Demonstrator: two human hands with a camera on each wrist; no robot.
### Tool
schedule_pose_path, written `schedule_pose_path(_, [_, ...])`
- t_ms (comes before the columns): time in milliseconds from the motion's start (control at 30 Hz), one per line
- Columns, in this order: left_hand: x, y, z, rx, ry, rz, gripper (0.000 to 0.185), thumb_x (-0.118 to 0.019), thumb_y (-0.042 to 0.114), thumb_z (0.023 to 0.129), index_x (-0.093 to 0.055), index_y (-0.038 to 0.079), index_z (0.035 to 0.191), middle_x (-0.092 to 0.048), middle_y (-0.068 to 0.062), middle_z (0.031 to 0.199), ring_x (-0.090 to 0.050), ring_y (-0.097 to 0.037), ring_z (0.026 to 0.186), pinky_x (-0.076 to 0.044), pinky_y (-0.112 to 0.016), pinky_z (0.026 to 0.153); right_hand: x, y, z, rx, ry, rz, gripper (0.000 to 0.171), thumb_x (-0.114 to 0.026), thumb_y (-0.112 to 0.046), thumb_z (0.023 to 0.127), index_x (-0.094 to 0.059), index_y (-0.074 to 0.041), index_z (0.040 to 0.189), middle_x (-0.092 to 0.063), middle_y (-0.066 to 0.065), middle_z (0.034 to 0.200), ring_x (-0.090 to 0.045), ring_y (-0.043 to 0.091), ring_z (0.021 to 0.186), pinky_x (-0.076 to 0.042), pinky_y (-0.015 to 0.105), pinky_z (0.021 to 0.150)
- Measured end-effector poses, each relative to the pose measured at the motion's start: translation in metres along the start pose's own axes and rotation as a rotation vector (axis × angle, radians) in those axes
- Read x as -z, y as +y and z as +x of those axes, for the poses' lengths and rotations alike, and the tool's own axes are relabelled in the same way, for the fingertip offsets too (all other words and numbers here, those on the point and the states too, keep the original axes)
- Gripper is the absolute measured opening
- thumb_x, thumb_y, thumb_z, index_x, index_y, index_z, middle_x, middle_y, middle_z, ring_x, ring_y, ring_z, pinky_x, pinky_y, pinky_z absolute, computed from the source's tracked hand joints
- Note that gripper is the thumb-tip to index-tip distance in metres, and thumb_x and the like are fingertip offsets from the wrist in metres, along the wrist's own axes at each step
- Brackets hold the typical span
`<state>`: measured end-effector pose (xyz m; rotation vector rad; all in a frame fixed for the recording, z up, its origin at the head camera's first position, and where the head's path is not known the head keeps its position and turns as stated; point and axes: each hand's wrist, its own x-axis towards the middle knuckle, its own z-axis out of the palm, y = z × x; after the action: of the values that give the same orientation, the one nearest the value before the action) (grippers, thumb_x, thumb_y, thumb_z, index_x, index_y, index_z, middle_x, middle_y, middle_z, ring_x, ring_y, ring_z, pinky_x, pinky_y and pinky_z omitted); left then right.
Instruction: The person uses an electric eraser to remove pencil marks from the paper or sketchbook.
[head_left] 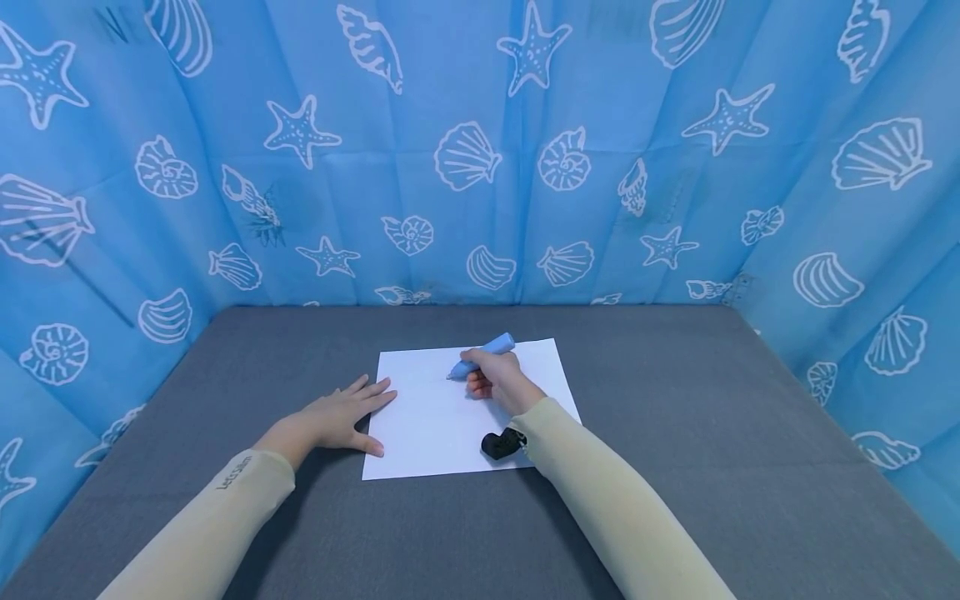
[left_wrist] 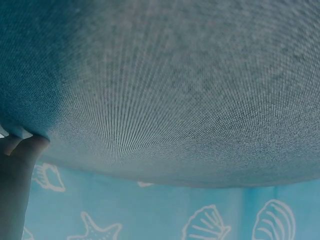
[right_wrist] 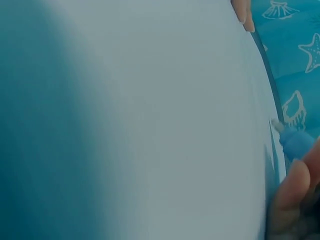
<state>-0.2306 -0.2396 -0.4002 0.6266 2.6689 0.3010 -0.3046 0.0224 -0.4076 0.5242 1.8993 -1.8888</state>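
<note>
Item: white sheet of paper (head_left: 435, 417), lying flat near the middle of the grey tabletop (head_left: 675, 433), slightly nearer the far edge

Item: blue marker (head_left: 483, 353), held tilted over the far half of the sheet; its pale tip (right_wrist: 276, 125) meets the paper near the sheet's far edge

Right hand (head_left: 498, 379): fingers curled round the marker barrel, pinching it; hand rests on the sheet

Left hand (head_left: 337, 417): laid flat, fingers straight and slightly spread, fingertips on the sheet's left edge, palm on the tabletop

Item: small black cap-like object (head_left: 501, 443), on the sheet near its near-right corner, just beside the right sleeve

Surround: blue cloth (head_left: 480, 150) printed with white shells and starfish, along the far, left and right edges
</note>
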Motion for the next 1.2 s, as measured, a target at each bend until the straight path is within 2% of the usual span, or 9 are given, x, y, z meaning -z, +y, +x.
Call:
schedule_pose_path(433, [0.0008, 0.0009, -0.0005, -0.002, 0.002, 0.007, 0.100, -0.068, 0.063, 0.079, -0.028, 0.013, 0.154, -0.018, -0.012, 0.161, -0.009, -0.042, 0.145, -0.017, -0.069, 0.107, 0.0006, 0.0001, -0.0002, 0.021, -0.010, -0.015, 0.024, -0.071, -0.022, 0.088, -0.060, -0.001, 0.081, -0.055, 0.004, 0.057, -0.051, 0.010, 0.045, -0.049, 0.022, 0.046])
schedule_pose_path(700, [0.0008, 0.0004, -0.0005, -0.005, -0.005, -0.002, 0.099, -0.067, 0.063, 0.079, -0.027, 0.013, 0.154, -0.017, -0.012, 0.161, -0.008, -0.043, 0.145, -0.016, -0.069, 0.106, 0.0067, -0.0023, -0.0001, -0.006, -0.138, -0.028, 0.023, -0.068, -0.023, 0.091, -0.062, -0.001, 0.084, -0.057, 0.005, 0.063, -0.053, 0.011, 0.051, -0.051, 0.022, 0.050])
schedule_pose_path(833, [0.0005, 0.0006, -0.0006, -0.010, -0.004, -0.004, 0.099, -0.067, 0.063, 0.079, -0.027, 0.012, 0.154, -0.017, -0.012, 0.161, -0.008, -0.043, 0.145, -0.016, -0.069, 0.107, 0.0086, -0.0030, -0.0003, -0.004, -0.171, -0.019, 0.019, -0.066, -0.020, 0.091, -0.061, -0.002, 0.086, -0.056, 0.005, 0.064, -0.053, 0.011, 0.052, -0.051, 0.023, 0.050])
schedule_pose_path(1033, [0.0012, 0.0015, -0.0011, -0.009, -0.002, -0.006, 0.099, -0.067, 0.063, 0.079, -0.027, 0.012, 0.154, -0.017, -0.012, 0.161, -0.008, -0.042, 0.145, -0.016, -0.070, 0.106, 0.0094, -0.0033, 0.0001, -0.008, -0.172, -0.006, 0.017, -0.066, -0.017, 0.089, -0.061, -0.001, 0.088, -0.056, 0.006, 0.067, -0.053, 0.013, 0.054, -0.051, 0.024, 0.050])
schedule_pose_path(1200, [0.0021, 0.0012, -0.0013, -0.009, -0.002, -0.010, 0.099, -0.068, 0.062, 0.079, -0.027, 0.012, 0.154, -0.017, -0.012, 0.161, -0.008, -0.042, 0.145, -0.016, -0.070, 0.106, 0.0074, -0.0016, -0.0008, 0.012, -0.127, 0.000, 0.018, -0.064, -0.018, 0.088, -0.061, -0.001, 0.084, -0.056, 0.005, 0.064, -0.053, 0.012, 0.052, -0.051, 0.024, 0.050])
